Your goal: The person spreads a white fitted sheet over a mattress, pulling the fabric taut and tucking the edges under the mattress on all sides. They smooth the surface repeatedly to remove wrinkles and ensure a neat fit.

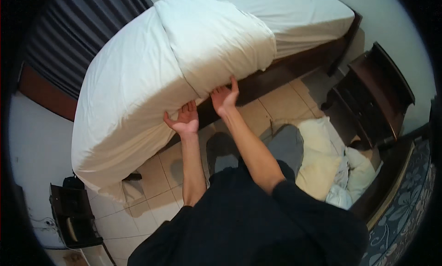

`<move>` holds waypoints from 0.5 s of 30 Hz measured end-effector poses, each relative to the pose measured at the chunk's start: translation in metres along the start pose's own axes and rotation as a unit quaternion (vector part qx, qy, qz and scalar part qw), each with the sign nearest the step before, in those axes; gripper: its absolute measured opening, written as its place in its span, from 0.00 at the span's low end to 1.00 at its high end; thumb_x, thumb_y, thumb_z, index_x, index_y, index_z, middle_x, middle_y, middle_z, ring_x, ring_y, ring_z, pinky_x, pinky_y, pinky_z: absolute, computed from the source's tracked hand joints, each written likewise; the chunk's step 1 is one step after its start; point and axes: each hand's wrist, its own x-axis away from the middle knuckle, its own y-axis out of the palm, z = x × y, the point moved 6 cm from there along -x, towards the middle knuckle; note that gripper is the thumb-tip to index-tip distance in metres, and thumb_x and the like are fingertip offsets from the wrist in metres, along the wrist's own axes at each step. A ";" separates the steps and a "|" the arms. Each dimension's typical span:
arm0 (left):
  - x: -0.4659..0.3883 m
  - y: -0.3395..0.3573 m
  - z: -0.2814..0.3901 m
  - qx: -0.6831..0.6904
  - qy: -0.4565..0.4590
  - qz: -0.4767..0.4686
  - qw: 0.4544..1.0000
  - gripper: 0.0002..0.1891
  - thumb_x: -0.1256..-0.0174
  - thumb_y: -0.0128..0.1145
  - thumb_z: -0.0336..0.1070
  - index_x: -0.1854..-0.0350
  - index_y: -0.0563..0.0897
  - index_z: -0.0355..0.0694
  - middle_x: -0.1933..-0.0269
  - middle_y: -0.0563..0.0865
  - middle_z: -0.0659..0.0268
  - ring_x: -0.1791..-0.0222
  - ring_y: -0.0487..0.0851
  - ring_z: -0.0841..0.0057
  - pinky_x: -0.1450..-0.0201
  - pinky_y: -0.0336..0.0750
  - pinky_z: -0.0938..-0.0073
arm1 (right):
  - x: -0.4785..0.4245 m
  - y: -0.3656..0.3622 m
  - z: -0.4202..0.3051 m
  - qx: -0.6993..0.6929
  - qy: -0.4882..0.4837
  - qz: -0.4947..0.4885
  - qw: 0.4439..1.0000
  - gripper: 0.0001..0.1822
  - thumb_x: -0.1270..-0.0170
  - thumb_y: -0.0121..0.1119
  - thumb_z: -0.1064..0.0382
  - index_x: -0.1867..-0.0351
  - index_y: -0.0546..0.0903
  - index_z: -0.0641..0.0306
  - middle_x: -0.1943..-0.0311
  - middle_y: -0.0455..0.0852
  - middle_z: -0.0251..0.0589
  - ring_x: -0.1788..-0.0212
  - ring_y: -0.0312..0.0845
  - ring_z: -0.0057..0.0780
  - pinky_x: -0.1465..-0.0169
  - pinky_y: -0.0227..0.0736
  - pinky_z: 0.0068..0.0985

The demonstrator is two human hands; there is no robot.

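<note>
A mattress under a white fitted sheet (127,72) lies on a dark wooden bed frame (293,67). At its near lower edge my left hand (187,122) is palm up, the fingers against the underside and the thumb against the sheet. Slightly further right, my right hand (224,97) holds the same edge, also palm up with its thumb raised along the side. A folded-over layer of white fabric (221,34) covers the middle of the mattress, its seam running down between my hands. Whether the fingertips grip sheet or mattress is hidden.
Pillows (319,166) and bedding lie on the tiled floor (152,190) beside my right foot. A dark wooden nightstand (369,100) stands at the right, a floral-patterned mattress (407,197) at lower right. Dark furniture (72,207) is at lower left, near a dark curtain (83,31).
</note>
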 end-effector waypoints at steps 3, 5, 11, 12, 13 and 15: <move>0.004 0.001 0.004 0.001 -0.048 -0.013 0.999 0.50 0.37 0.73 0.60 0.23 0.67 0.29 0.26 0.73 0.49 0.23 0.69 0.52 0.14 0.61 0.48 | -0.007 0.000 -0.002 0.004 -0.009 0.079 0.997 0.49 0.30 0.63 0.30 0.25 0.68 0.74 0.31 0.76 0.49 0.27 0.71 0.44 0.20 0.61 0.37; 0.008 0.000 0.016 -0.008 -0.062 -0.028 0.998 0.51 0.36 0.72 0.60 0.21 0.65 0.29 0.26 0.73 0.49 0.21 0.67 0.51 0.13 0.59 0.47 | 0.005 -0.003 -0.002 0.025 0.034 0.034 0.999 0.47 0.28 0.62 0.32 0.26 0.69 0.74 0.30 0.75 0.51 0.27 0.71 0.45 0.20 0.61 0.38; 0.024 -0.015 0.009 -0.090 -0.023 -0.028 0.995 0.43 0.26 0.62 0.53 0.18 0.63 0.29 0.25 0.74 0.50 0.19 0.67 0.50 0.13 0.60 0.46 | 0.024 -0.021 -0.054 0.073 0.050 0.035 0.995 0.44 0.24 0.56 0.35 0.27 0.68 0.77 0.33 0.78 0.55 0.28 0.73 0.49 0.24 0.66 0.43; 0.031 -0.023 0.003 -0.140 0.004 0.012 0.990 0.40 0.24 0.59 0.51 0.18 0.64 0.29 0.24 0.74 0.50 0.19 0.68 0.51 0.13 0.61 0.46 | 0.016 -0.028 -0.070 0.070 0.012 0.040 0.997 0.45 0.24 0.56 0.34 0.27 0.68 0.78 0.33 0.78 0.56 0.28 0.73 0.49 0.23 0.65 0.44; 0.035 -0.023 -0.008 -0.192 0.026 0.044 0.980 0.38 0.21 0.57 0.48 0.19 0.64 0.29 0.23 0.74 0.51 0.19 0.69 0.52 0.13 0.62 0.47 | 0.002 -0.038 -0.094 0.065 -0.034 0.040 0.996 0.45 0.25 0.56 0.34 0.26 0.68 0.78 0.32 0.77 0.56 0.27 0.72 0.49 0.22 0.64 0.44; 0.041 -0.011 -0.039 -0.326 -0.058 -0.067 0.941 0.34 0.19 0.53 0.44 0.19 0.65 0.29 0.21 0.72 0.50 0.19 0.70 0.53 0.14 0.62 0.49 | -0.015 -0.038 -0.123 0.047 -0.066 0.021 0.997 0.48 0.26 0.56 0.33 0.25 0.66 0.79 0.30 0.75 0.57 0.26 0.71 0.50 0.20 0.61 0.45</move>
